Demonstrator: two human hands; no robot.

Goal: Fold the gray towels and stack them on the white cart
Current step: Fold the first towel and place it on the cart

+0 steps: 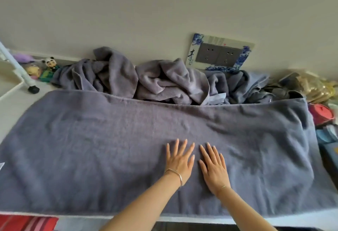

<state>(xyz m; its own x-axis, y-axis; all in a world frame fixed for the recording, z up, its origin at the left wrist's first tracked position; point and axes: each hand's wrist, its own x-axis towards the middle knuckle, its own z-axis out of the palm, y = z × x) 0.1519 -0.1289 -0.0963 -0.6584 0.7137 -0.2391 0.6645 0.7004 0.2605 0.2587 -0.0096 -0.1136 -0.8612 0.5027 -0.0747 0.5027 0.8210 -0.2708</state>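
Gray towel (91, 139) spread flat across table, long edge along near rim. Left hand (180, 159) and right hand (214, 165) pressed palm-down at centre, fingers straight, nothing grasped; likely smoothing before fold. Unfolded pile (146, 79) heaped against wall behind. White cart (11, 70) partly seen far left.

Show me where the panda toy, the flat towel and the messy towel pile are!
panda toy (49, 62): head view, on its white face.
flat towel (91, 139): head view, on its bare left half.
towel pile (157, 80): head view, on the crumpled middle.
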